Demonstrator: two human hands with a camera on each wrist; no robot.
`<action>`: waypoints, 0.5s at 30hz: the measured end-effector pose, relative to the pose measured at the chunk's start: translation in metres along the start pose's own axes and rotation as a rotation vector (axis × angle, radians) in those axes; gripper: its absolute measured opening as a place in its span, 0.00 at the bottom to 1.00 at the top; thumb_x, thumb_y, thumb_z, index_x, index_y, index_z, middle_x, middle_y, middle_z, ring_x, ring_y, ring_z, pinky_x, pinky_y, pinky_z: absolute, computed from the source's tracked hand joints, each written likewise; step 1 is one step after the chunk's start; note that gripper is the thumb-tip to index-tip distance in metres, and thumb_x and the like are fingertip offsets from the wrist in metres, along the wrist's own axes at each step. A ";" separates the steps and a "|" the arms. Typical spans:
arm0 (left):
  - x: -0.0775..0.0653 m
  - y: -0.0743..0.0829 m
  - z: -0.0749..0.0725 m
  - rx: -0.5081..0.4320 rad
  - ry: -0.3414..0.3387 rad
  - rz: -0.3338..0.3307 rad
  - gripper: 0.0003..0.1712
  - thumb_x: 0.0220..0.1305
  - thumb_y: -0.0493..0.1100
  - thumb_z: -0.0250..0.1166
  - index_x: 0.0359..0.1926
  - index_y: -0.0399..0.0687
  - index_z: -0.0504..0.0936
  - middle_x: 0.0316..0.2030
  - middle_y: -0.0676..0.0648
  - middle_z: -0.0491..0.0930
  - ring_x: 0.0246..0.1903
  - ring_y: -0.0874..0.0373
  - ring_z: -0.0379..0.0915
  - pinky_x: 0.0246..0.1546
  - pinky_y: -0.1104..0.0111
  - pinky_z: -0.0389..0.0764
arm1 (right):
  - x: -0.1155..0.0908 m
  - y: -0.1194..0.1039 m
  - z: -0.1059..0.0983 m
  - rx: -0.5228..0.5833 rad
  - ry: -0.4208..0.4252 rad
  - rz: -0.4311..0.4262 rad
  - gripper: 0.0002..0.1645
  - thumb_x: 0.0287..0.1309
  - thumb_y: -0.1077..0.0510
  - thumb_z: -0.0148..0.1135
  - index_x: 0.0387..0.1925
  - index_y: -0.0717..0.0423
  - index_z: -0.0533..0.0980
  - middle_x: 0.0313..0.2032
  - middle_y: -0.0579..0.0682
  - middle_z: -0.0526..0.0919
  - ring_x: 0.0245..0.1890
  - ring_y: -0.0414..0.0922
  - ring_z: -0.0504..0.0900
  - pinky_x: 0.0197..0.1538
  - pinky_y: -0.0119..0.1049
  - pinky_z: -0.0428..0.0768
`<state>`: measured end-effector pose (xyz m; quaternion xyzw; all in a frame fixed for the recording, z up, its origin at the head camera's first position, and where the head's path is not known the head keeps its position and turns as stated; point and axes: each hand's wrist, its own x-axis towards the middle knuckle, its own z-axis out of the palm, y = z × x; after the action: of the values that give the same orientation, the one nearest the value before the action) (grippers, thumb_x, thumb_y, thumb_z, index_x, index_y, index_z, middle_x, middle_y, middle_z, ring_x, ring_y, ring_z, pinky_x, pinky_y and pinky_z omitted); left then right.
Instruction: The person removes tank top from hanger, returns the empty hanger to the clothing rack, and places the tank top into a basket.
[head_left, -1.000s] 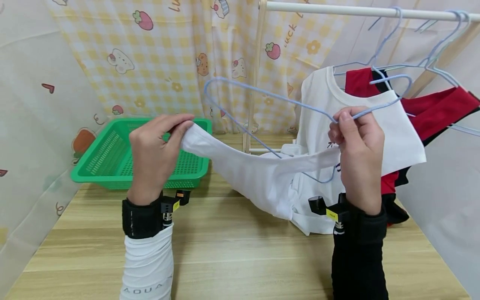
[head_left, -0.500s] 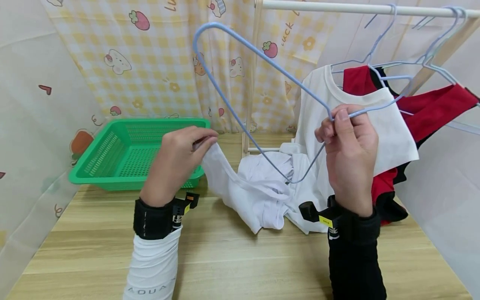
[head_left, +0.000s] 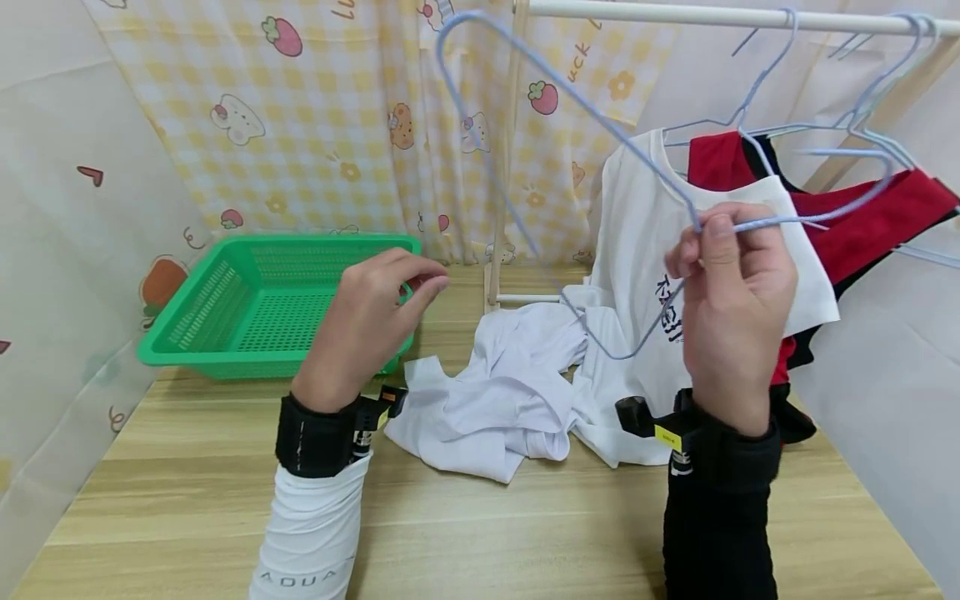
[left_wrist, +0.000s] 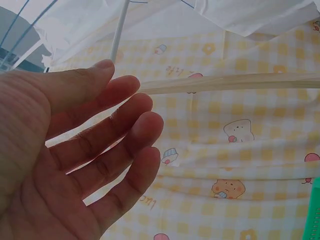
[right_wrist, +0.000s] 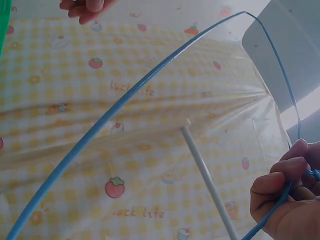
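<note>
My right hand [head_left: 738,292] pinches a blue clothes hanger [head_left: 592,108] at the neck below its hook. The hanger is bare and tilted, its long loop reaching up to the left. In the right wrist view the fingers [right_wrist: 272,192] curl round the blue wire. My left hand [head_left: 375,325] hovers between the basket and the clothes, holding nothing. The left wrist view shows its fingers [left_wrist: 145,130] loosely bent and apart. Beneath and to the right of it, a crumpled white garment [head_left: 487,408] lies on the wooden table [head_left: 450,533].
A green plastic basket [head_left: 262,364] stands at the back left. On the right, a rack with a white rail [head_left: 660,12] bears a white sleeveless top [head_left: 630,200] and a red and black garment [head_left: 847,217] on hangers. A checked curtain [head_left: 300,150] hangs behind.
My left hand has let go of the white garment, which has dropped onto the table. The hanger, earlier lower, has swung upward in my right hand and come away from the cloth.
</note>
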<state>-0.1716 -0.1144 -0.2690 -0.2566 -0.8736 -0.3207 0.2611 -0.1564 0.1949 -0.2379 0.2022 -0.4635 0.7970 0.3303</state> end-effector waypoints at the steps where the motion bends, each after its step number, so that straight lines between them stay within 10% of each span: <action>1: 0.000 0.000 0.000 -0.001 0.000 -0.002 0.09 0.75 0.39 0.71 0.49 0.40 0.92 0.40 0.45 0.88 0.38 0.53 0.80 0.42 0.61 0.81 | 0.001 -0.002 -0.002 -0.003 0.021 -0.024 0.04 0.76 0.70 0.60 0.45 0.72 0.77 0.31 0.60 0.78 0.32 0.50 0.74 0.38 0.34 0.80; 15: -0.002 -0.006 -0.008 -0.002 0.020 -0.045 0.09 0.76 0.39 0.69 0.48 0.40 0.92 0.43 0.44 0.89 0.41 0.53 0.83 0.47 0.60 0.83 | 0.010 -0.018 -0.015 -0.379 0.224 -0.203 0.12 0.71 0.67 0.67 0.52 0.69 0.86 0.38 0.58 0.88 0.32 0.47 0.80 0.43 0.29 0.84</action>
<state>-0.1718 -0.1245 -0.2676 -0.2339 -0.8762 -0.3298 0.2624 -0.1510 0.2176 -0.2281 0.0926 -0.5427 0.6758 0.4902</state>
